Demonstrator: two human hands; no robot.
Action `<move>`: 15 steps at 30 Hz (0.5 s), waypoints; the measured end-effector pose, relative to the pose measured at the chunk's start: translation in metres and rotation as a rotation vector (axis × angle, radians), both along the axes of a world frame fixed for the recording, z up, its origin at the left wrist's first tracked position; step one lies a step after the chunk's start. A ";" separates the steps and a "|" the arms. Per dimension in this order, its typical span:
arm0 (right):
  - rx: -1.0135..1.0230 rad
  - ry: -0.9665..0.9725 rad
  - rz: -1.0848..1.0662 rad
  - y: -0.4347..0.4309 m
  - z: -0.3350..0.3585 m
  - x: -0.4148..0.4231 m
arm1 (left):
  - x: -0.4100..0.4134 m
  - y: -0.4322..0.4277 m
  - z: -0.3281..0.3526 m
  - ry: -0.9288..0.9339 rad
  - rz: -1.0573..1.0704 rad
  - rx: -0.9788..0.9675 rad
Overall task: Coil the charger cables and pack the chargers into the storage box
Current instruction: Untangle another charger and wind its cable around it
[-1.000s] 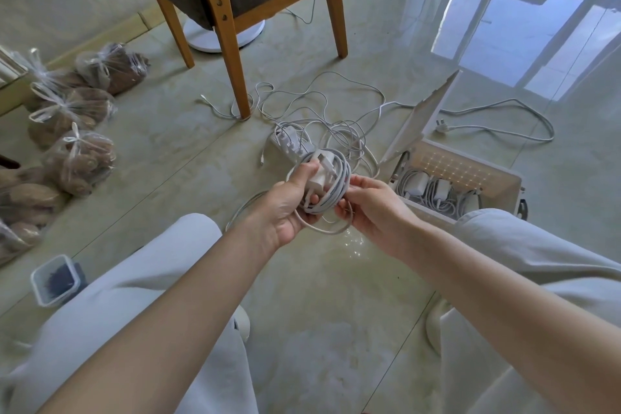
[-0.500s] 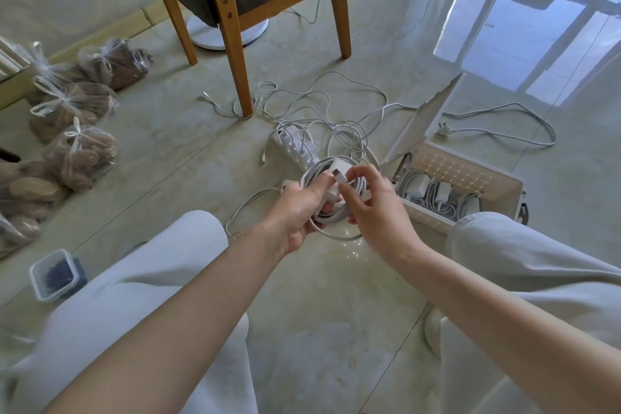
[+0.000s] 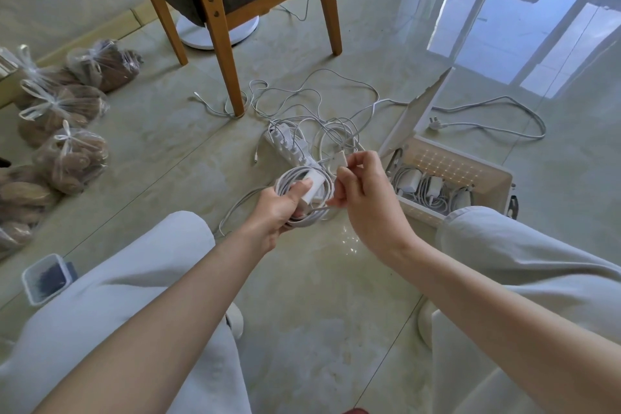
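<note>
The glossy, marbled tile floor carried everything. Right of centre sat the storage box, a pale perforated plastic tub with its lid raised and coiled chargers already inside. Above the hands sprawled a tangle of thin white cables; a trailing strand could probably snag there and drag loops loose. The left hand gripped the round, smooth coil, thumb pressed on the blocky white charger. The right hand had its fingers pinching the cable's free end. If that pinch slipped, the springy coil might unwind.

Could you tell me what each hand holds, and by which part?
Left hand grips the coiled white charger cable by its loops; right hand pinches its loose end.
</note>
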State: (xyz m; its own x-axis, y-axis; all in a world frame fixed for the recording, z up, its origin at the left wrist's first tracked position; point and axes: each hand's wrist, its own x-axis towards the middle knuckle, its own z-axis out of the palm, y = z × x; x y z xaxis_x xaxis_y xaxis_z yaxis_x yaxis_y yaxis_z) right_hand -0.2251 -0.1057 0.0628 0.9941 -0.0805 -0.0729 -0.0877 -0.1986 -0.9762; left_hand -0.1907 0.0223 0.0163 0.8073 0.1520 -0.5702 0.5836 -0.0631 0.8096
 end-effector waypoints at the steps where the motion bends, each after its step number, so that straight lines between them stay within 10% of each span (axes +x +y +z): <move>1: -0.003 -0.002 -0.038 -0.001 0.000 0.001 | 0.002 -0.001 0.002 0.001 0.031 -0.026; 8: 0.323 0.277 -0.334 -0.020 0.001 0.020 | 0.009 -0.012 0.027 -0.101 0.194 -0.239; 15: 0.442 0.575 -0.055 -0.023 -0.013 0.022 | -0.001 -0.014 0.042 -0.081 0.164 -0.360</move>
State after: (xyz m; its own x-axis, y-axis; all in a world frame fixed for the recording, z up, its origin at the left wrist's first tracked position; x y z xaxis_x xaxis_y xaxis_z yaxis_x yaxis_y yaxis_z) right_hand -0.2034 -0.1289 0.0503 0.7844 0.0285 -0.6196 -0.6092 0.2235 -0.7609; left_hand -0.1913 0.0086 0.0587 0.8336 0.0847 -0.5458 0.4957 0.3213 0.8069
